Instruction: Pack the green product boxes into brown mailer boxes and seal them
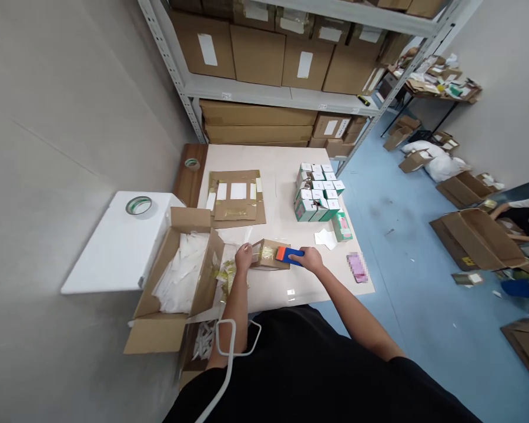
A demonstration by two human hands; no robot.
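A small brown cardboard box (268,262) lies on the table in front of me, with shiny tape over its top. My right hand (311,259) is closed around a blue-and-orange scraper (293,255), whose orange end rests at the top of the box. At the box's left end, my left hand (243,257) is closed on clear tape (255,252) that reaches to the box. Crumpled yellowish tape (226,277) lies just left of my left forearm.
An open carton (205,273) of white material stands at left, beside a white surface with a tape roll (138,205). Flattened cardboard (235,211), white-and-green boxes (317,194), paper (325,238) and a pink item (357,267) lie on the table. Shelving (255,91) stands behind.
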